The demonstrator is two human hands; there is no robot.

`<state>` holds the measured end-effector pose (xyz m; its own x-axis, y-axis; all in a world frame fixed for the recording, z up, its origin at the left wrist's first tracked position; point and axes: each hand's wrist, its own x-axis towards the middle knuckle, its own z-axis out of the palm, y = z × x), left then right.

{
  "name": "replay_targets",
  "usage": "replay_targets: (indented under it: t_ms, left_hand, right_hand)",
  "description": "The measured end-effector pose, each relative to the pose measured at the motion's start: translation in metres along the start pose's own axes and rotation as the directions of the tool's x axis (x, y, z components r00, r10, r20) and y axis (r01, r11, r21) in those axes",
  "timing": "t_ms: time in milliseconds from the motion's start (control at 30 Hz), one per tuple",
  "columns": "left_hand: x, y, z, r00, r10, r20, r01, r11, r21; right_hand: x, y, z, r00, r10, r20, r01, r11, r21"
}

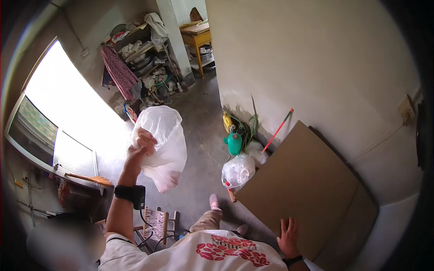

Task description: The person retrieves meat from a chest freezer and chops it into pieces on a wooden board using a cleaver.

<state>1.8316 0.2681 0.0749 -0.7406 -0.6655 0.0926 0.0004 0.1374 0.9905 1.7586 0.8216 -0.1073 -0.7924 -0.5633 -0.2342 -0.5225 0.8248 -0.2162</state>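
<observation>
My left hand [145,142] is raised and grips the gathered top of a white plastic bag [164,145]. The bag hangs above the floor, and something pinkish shows through its lower corner. What else is inside cannot be made out. My right hand [288,235] lies palm down with fingers apart on a large brown flat panel [298,183], perhaps a tabletop, near its front edge. Beside the panel, a clear plastic bag [239,169] sits on the floor.
A green jug [234,143], a yellow bottle [227,122] and a red stick [278,130] stand by the wall. Cluttered shelves [139,54] are at the back. A woven-seat stool [155,223] is near my legs. A straw broom [91,179] is by the bright doorway [71,91].
</observation>
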Motion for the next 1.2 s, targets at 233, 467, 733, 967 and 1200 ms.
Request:
replay_targets:
  t_ms: [233,467,733,967,1200]
  left_hand:
    - [0.097,-0.042,-0.056,0.973,-0.205,0.105,0.209,0.978,-0.027]
    - [0.199,-0.068,-0.074,0.885,-0.182,0.428,0.263,0.955,-0.139]
    - [0.316,-0.09,-0.102,0.879,-0.242,0.411,0.343,0.919,-0.193]
    - [0.451,-0.116,-0.149,0.897,-0.268,0.351,0.343,0.924,-0.172]
    - [0.603,-0.155,-0.177,0.896,-0.347,0.277,0.406,0.894,-0.192]
  right_hand:
    - [0.12,-0.109,-0.08,0.957,0.009,-0.292,0.037,0.988,0.153]
    - [0.323,-0.331,-0.152,0.813,-0.302,-0.497,0.545,0.694,0.47]
    - [0.514,-0.507,-0.157,0.797,-0.447,-0.407,0.604,0.613,0.509]
    - [0.666,-0.572,-0.15,0.873,-0.418,-0.251,0.42,0.384,0.823]
    - [0.836,-0.619,-0.167,0.874,-0.473,-0.112,0.257,0.254,0.932]
